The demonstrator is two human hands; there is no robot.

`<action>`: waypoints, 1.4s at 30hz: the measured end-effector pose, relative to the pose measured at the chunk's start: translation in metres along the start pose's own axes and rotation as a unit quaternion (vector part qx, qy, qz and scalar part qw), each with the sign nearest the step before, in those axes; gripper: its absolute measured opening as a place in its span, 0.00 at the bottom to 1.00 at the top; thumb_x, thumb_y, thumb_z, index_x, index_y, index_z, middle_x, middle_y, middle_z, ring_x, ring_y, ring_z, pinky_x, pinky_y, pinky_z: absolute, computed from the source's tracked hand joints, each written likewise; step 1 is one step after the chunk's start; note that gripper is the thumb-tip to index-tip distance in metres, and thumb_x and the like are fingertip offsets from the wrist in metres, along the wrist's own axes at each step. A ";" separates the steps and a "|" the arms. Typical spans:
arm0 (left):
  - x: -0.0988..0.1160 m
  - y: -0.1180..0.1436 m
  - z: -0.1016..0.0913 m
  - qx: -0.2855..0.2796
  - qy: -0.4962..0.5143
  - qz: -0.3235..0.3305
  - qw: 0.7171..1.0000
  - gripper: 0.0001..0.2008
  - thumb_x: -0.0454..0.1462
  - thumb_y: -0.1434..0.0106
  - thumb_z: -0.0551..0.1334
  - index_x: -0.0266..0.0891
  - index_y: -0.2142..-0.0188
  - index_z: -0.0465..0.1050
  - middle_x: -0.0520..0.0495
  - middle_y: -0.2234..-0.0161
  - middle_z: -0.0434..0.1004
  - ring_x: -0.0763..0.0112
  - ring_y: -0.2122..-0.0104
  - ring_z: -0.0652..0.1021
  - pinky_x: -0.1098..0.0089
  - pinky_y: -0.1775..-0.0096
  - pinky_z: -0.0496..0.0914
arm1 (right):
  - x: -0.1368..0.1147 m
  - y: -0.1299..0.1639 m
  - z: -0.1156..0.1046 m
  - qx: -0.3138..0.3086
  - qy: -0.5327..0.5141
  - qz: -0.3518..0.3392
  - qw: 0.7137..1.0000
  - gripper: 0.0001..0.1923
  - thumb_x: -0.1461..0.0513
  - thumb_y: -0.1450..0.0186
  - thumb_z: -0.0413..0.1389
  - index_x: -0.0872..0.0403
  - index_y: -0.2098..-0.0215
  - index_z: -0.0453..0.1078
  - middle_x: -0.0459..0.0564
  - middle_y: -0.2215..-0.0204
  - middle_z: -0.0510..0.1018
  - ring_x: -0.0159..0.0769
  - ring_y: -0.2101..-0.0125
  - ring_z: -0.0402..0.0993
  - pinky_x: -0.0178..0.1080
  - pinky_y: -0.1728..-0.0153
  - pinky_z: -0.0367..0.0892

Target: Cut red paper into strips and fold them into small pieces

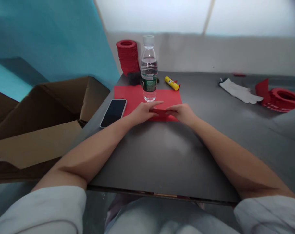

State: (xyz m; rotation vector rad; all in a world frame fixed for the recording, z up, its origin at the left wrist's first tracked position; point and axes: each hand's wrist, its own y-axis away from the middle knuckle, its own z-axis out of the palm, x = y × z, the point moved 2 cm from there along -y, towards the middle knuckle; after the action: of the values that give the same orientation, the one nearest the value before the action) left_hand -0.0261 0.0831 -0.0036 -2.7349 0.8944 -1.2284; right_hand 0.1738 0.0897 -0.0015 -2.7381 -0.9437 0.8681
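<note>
White sleeves and bare forearms fill the bottom of the frame, laid across a dark table. At centre, a folded strip at the near edge of a red paper sheet is pinched between the left hand and right hand. A water bottle stands on the sheet. A phone lies just left; a glue stick lies above right.
</note>
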 end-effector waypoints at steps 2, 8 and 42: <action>-0.003 0.000 -0.002 -0.029 0.000 -0.010 1.000 0.31 0.29 0.48 0.65 0.38 0.43 0.64 0.45 0.58 0.78 0.65 0.60 0.78 0.66 0.54 0.70 | 0.000 0.000 0.000 0.004 -0.005 -0.003 1.000 0.09 0.65 0.39 0.56 0.53 0.63 0.78 0.48 0.67 0.81 0.36 0.67 0.77 0.35 0.63 0.68; 0.000 0.001 -0.002 -0.006 -0.066 -0.001 0.998 0.20 0.27 0.46 0.63 0.40 0.53 0.74 0.48 0.58 0.79 0.66 0.59 0.78 0.69 0.54 0.70 | 0.001 0.001 0.001 0.004 -0.008 -0.001 1.000 0.09 0.65 0.39 0.55 0.52 0.64 0.78 0.47 0.67 0.81 0.35 0.68 0.77 0.33 0.65 0.67; -0.004 0.001 0.005 0.092 -0.040 0.022 0.995 0.10 0.36 0.41 0.61 0.39 0.60 0.76 0.48 0.65 0.79 0.70 0.66 0.77 0.73 0.62 0.68 | 0.011 -0.002 0.005 0.089 -0.069 0.039 0.993 0.12 0.54 0.40 0.56 0.53 0.74 0.73 0.47 0.77 0.74 0.31 0.75 0.68 0.35 0.71 0.62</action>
State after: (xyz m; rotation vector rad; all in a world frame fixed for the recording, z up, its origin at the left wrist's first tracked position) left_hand -0.0247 0.0834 -0.0098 -2.5857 0.7857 -1.1253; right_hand 0.1776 0.0975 -0.0101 -2.6058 -0.7447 1.1115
